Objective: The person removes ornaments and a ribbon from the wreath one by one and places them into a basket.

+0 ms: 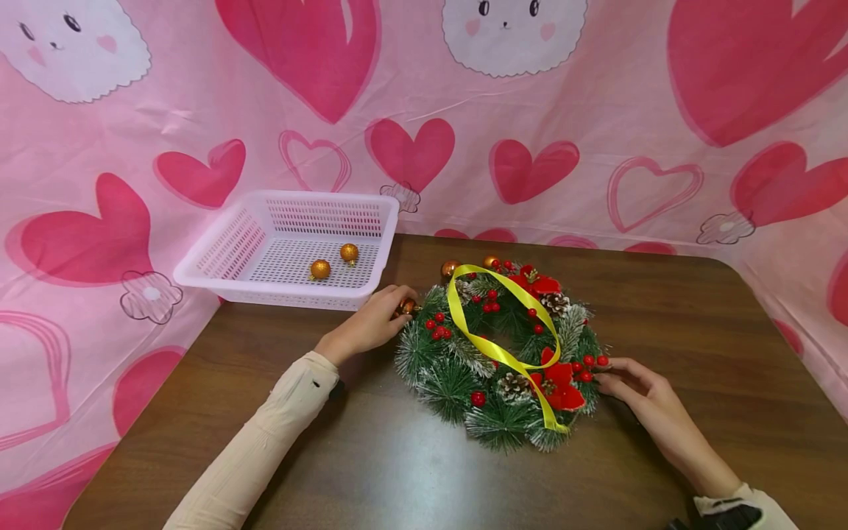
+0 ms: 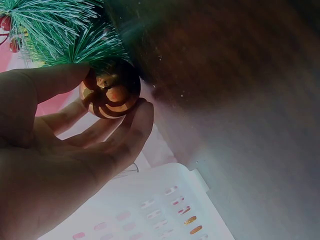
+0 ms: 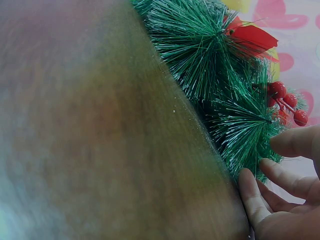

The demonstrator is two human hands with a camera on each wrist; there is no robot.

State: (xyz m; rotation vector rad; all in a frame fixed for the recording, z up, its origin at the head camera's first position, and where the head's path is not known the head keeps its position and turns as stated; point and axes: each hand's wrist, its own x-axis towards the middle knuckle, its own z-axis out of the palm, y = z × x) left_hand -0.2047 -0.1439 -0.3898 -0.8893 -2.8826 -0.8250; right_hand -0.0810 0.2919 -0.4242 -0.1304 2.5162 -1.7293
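A green pine wreath point(image 1: 457, 368) lies flat on the brown table point(image 1: 371, 456), with red berries, pine cones, red fabric flowers and a yellow ribbon point(image 1: 493, 335) looped across it. My left hand point(image 1: 392, 308) pinches a gold bauble point(image 2: 110, 95) between thumb and fingers at the wreath's left edge, right against the needles. My right hand point(image 1: 606, 372) rests at the right edge of the wreath point(image 3: 215, 65), its fingers point(image 3: 255, 192) relaxed and touching the needle tips beside a red berry cluster point(image 3: 287, 102). It holds nothing.
A white plastic basket point(image 1: 218, 250) stands at the table's back left with two gold baubles point(image 1: 320, 269) inside. Two more gold baubles point(image 1: 450, 269) sit on the wreath's far rim. A pink heart-print cloth point(image 1: 596, 110) walls in the table behind and at both sides.
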